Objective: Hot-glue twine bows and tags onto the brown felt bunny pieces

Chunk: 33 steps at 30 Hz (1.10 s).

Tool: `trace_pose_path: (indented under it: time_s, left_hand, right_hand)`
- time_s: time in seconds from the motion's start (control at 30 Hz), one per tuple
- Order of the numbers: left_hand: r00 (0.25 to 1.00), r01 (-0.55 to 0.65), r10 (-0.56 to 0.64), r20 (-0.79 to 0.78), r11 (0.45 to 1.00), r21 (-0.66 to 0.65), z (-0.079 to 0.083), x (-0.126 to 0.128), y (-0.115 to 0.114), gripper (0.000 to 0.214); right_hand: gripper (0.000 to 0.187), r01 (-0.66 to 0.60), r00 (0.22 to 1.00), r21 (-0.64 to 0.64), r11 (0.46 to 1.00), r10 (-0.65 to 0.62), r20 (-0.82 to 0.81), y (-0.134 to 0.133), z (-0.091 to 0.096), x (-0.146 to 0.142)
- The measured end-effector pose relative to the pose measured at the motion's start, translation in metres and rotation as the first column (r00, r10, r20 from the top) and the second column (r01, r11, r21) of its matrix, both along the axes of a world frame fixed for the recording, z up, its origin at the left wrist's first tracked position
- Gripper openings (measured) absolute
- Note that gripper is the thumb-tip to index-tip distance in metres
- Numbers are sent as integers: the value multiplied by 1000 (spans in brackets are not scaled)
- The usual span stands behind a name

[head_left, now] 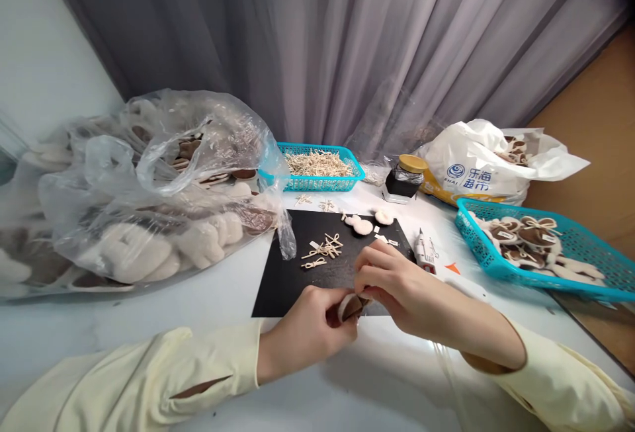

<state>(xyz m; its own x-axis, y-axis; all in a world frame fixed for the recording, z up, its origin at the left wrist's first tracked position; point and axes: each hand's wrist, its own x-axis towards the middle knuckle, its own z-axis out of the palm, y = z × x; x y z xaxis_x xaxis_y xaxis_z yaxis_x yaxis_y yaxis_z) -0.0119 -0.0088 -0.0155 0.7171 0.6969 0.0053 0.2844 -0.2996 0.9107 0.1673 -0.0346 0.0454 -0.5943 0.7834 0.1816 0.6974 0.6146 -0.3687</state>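
My left hand (317,323) is wrapped round a small brown-and-cream fuzzy piece (350,306) at the near edge of a black mat (292,286). Above the piece, my right hand (384,280) has its fingertips pinched together at its right edge; what lies between them is hidden. On the mat lie several cream cord bows (327,247), two pale fuzzy pieces (360,224) and small white labels (381,238). A white glue-like tube with dark print (424,250) lies just right of the mat.
At left, a large clear plastic bag (163,187) bulges with fuzzy pieces. Behind the mat stand a blue basket of bows (317,185) and a dark jar with a gold lid (405,177). At right are a white bag (471,167) and a blue basket of bow-topped brown pieces (516,273).
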Motion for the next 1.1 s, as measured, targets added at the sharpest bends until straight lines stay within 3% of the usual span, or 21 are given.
trace_pose_path:
  time_s: [0.2,0.43,0.6,0.73,0.9,1.1]
  left_hand:
    - [994,45,-28,102,984,-171,10,2,2,18]
    - [989,96,-30,146,878,-468,24,1,5,12]
    - [984,92,2,179,854,-512,20,2,6,17]
    - [973,119,4,230,846,-519,20,2,8,18]
    - [964,81,67,256,845,-528,20,1,9,18]
    - [944,1,175,279,846,-534,19,1,12,19]
  right_hand:
    - [27,-40,999,96,995,39,14,-5,3,5]
    - [40,-44,998,218,975,35,43,-16,-2,23]
    - [28,68,990,226,972,-94,104,-17,-7,53]
    - [32,38,963,126,991,-70,259,-11,-26,72]
    - [28,11,958,170,985,-59,282,-7,-47,72]
    - [30,15,938,233,972,-94,332,-17,-43,69]
